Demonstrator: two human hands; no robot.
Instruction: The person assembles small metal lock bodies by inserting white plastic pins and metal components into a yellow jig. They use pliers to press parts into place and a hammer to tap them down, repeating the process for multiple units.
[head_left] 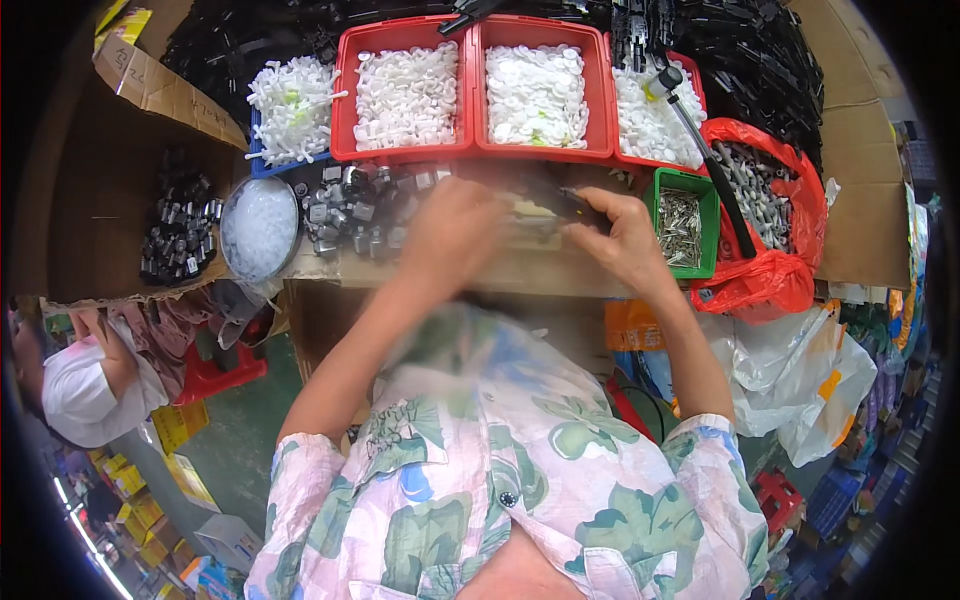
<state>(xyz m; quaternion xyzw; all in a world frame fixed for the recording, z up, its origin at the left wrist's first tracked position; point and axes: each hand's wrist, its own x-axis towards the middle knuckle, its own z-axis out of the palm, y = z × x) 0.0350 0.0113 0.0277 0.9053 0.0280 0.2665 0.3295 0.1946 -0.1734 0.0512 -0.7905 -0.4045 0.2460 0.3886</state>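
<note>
Over the cardboard-topped desk [560, 280], nearside of red bins [400, 155], the right hand [635, 245] grips a black piece [580, 209] in its fingers; the left hand's [455, 235] hold is too blurred to tell. Leftward, a person in white [95, 400] shows beyond green floor [250, 440].

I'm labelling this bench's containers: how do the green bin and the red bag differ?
The green bin is box-shaped; the red bag is slack and crumpled. The bag looks larger than the bin. The bin holds slim silvery pieces; the bag holds chunkier grey parts. Both are open on top and lie right of the right hand.
</note>
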